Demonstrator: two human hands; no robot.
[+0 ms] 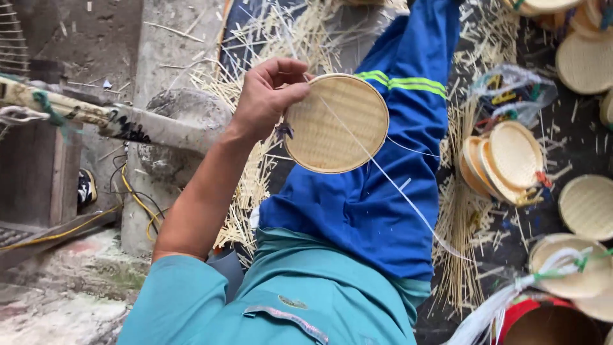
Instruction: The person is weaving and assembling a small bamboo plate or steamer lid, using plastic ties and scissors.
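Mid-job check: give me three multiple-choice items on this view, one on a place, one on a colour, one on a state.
1. Where is the stack of round woven trays?
A. right of the blue trouser leg
B. on the stone block
C. in the left hand

2. What colour are the leg's stripes?
A. red
B. yellow-green
C. white

3. How is the left hand on the woven disc?
A. open, apart
B. pinching its rim
C. flat beneath it

Answers: 1 A, the stack lies on the ground right of the leg. 2 B, the bands are yellow-green. 3 B, fingers close on the rim.
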